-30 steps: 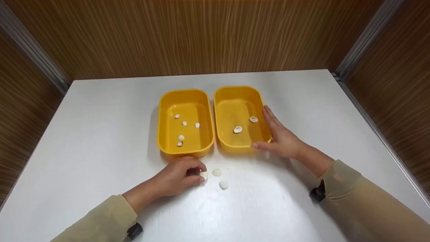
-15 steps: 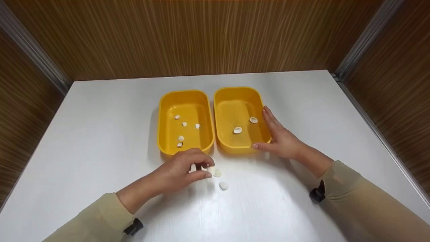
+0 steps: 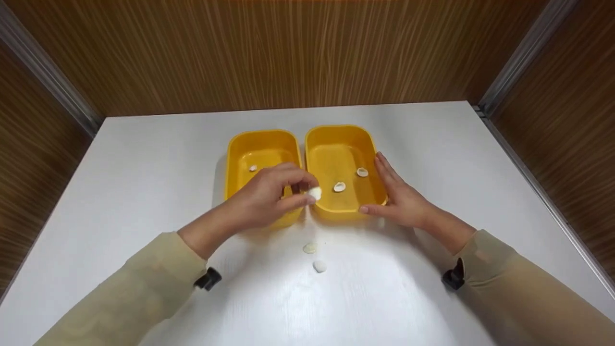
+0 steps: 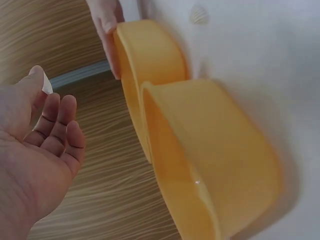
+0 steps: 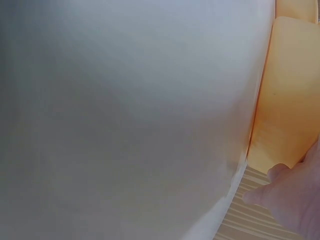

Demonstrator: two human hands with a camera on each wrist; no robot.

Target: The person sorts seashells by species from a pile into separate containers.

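Observation:
My left hand (image 3: 266,197) pinches a white seashell (image 3: 314,193) between thumb and fingertips, above the inner rims of two yellow plastic boxes. In the left wrist view the shell (image 4: 47,84) shows as a pale sliver at the thumb tip. Beneath that hand is the left box (image 3: 232,168), its near part covered by the hand, with one small shell (image 3: 252,168) showing inside. The right box (image 3: 331,163) holds two larger shells (image 3: 339,187). Against its right side rests my right hand (image 3: 406,202), fingers extended along the wall and thumb at the near rim.
On the white table (image 3: 384,298), in front of the boxes, lie a cream shell (image 3: 310,248) and a white shell (image 3: 319,266). Wood-grain panels (image 3: 288,53) stand behind the table and at both sides.
My left hand has picked the shell up from the table and moved it forward and to the right, up over the boxes. The right hand stays at the right box.

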